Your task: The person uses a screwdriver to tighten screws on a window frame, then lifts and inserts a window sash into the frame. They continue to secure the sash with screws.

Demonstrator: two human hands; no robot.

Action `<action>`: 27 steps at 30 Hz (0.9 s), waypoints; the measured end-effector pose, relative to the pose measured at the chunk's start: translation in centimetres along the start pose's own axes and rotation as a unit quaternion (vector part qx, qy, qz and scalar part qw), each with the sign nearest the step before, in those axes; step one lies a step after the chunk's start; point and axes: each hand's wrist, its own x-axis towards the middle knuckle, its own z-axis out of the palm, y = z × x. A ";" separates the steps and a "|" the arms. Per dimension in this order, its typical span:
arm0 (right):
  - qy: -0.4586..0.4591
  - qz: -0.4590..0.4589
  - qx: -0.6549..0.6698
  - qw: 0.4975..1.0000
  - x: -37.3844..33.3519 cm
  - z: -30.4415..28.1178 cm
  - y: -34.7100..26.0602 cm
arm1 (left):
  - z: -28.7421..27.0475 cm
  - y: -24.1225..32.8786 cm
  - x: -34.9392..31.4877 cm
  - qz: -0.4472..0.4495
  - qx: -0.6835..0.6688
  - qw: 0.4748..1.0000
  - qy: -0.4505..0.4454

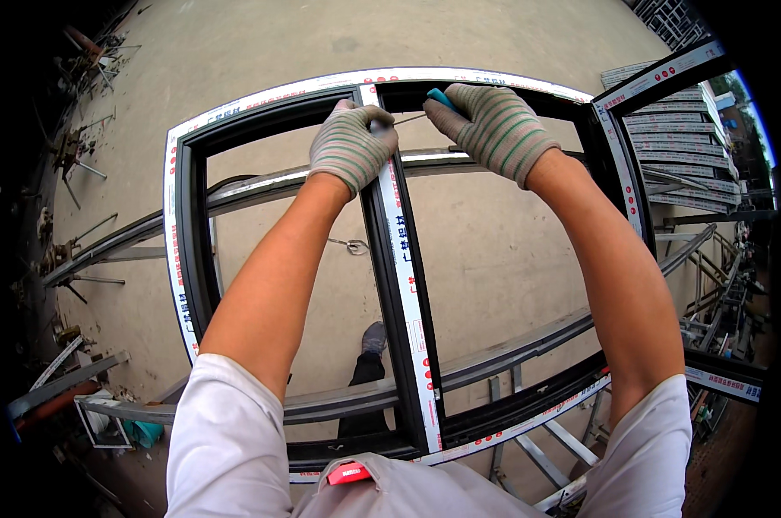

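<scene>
A dark window frame (180,250) with white printed protective film lies flat in front of me, split in two by a middle bar (402,250). My left hand (353,145), in a striped knit glove, is closed over the far end of that bar; its fingertips are partly hidden. My right hand (501,129), gloved alike, grips a screwdriver (442,99) by its teal handle above the right-hand opening. The thin shaft points left toward the bar beside my left fingers. Where its tip sits is hard to make out.
Metal support rails (511,354) run beneath the frame. An opened sash (667,82) stands out at the right, with stacked film-wrapped profiles (679,147) behind it. Stands and metal rods (84,164) line the left. My foot (374,337) shows through the left opening.
</scene>
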 end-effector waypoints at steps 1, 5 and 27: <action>-0.006 -0.003 -0.010 1.000 0.2 -0.3 0.0 | 0.0 0.1 0.0 -0.004 0.003 1.000 -0.003; -0.055 0.003 -0.006 0.998 0.7 -1.5 -0.6 | 0.1 0.2 0.0 -0.007 -0.003 1.000 0.001; 0.007 -0.235 -0.289 0.928 4.9 -2.5 -0.7 | 0.3 0.0 0.1 0.003 -0.008 1.000 0.011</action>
